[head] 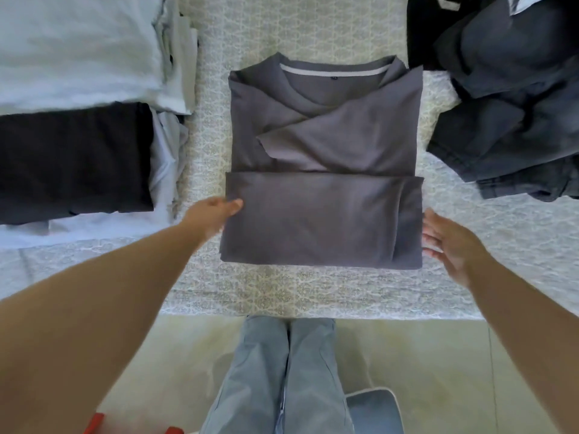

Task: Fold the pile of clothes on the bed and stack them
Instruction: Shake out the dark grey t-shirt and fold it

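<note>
Bed (pixel 313 292) — grey shirt (pixel 322 189) lengthwise, collar pointing away.

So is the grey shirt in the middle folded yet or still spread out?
Partly folded: the grey shirt has both sleeves crossed over its chest and the bottom turned up; the collar still shows.

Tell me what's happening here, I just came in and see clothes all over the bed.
A person is folding a grey T-shirt on the bed. Its sleeves are tucked in and the bottom is folded up. The left hand holds the shirt's left edge; the right hand is open at its right edge. Folded clothes lie to the left, unfolded dark clothes to the right.
</note>
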